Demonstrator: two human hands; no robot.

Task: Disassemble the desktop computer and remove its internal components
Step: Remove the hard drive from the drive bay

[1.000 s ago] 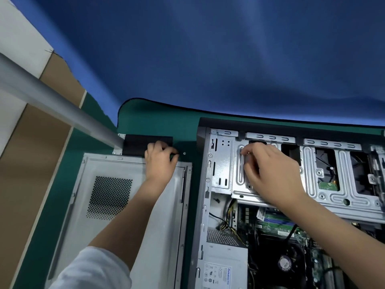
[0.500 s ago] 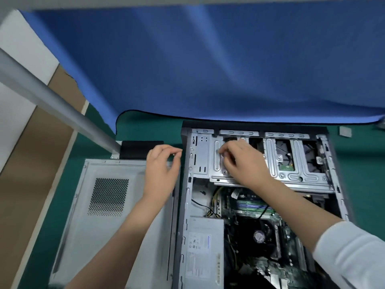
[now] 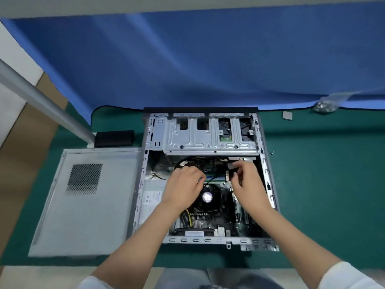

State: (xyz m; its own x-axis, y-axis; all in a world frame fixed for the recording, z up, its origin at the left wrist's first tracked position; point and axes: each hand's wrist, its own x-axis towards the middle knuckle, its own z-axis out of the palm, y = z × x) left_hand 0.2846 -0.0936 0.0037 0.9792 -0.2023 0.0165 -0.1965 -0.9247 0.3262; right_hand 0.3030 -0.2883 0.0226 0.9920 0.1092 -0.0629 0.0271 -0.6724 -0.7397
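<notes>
The open desktop case (image 3: 268, 184) lies flat on a green mat (image 3: 323, 184). Its silver drive cage (image 3: 210, 140) spans the far end, above the motherboard and the CPU fan (image 3: 207, 197). My left hand (image 3: 184, 185) is inside the case beside the fan, with fingers curled down by the memory sticks and a black cable. What those fingers hold is hidden. My right hand (image 3: 249, 182) reaches in just below the cage's right end. Its thumb and forefinger pinch a small grey cable connector (image 3: 231, 165).
The removed grey side panel (image 3: 87, 201) lies left of the case, with a black block (image 3: 114, 138) behind it. A loose screw (image 3: 272, 152), a small grey square (image 3: 287, 115) and a bag of screws (image 3: 325, 105) lie to the right. A metal pole (image 3: 41, 103) slants in at the left.
Both hands moved down into the case: the left came off the side panel's corner, and the right left the drive cage for the connector. The view pulled back and shows the whole case.
</notes>
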